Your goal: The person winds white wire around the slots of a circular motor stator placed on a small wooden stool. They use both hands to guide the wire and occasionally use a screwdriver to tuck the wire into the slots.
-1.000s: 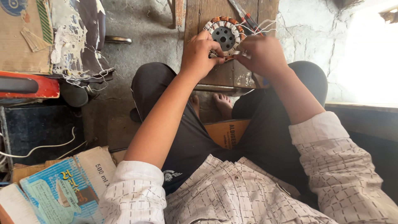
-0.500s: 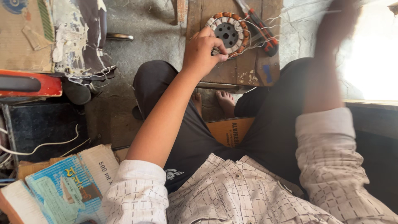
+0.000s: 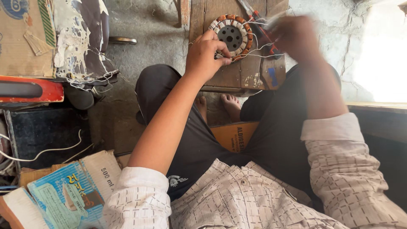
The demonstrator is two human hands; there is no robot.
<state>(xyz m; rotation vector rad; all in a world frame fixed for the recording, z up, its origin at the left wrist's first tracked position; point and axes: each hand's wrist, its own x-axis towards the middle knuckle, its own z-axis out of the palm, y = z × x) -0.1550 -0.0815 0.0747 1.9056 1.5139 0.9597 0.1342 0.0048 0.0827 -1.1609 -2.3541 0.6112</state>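
Currently the round motor stator (image 3: 231, 37) lies flat on the wooden board (image 3: 237, 76) that stands in for a tabletop, set on the concrete floor (image 3: 157, 25) just beyond my knees. I note a dark perforated hub at its centre and a ring of copper-coloured coils around it.

Left hand (image 3: 205, 55): resting on the lower-left rim of the stator, fingers (image 3: 220, 47) curled and pressed against the coils, steadying it. They are closed onto the rim rather than around any tool.

Right hand (image 3: 296, 36): raised to the right of the stator and motion-blurred. Thin white wire (image 3: 263, 54) runs from the coils toward it, so I judge it is drawing a strand taut, but the blur hides the fingers and I cannot tell whether they pinch the wire or are loose.

Progress, as a judgement: most poles around the ring look wound, since copper shows nearly all the way round. Several loose white strands trail off the right side across the board, so lead-outs or ties are not yet finished. How many coils remain I cannot read from this angle, as the left hand covers part of the rim.

Also on the board: red-handled pliers (image 3: 265, 32) beside the stator, untouched. Off to the left, a worn cardboard box (image 3: 21, 38) and a stack of printed packets (image 3: 55, 195).
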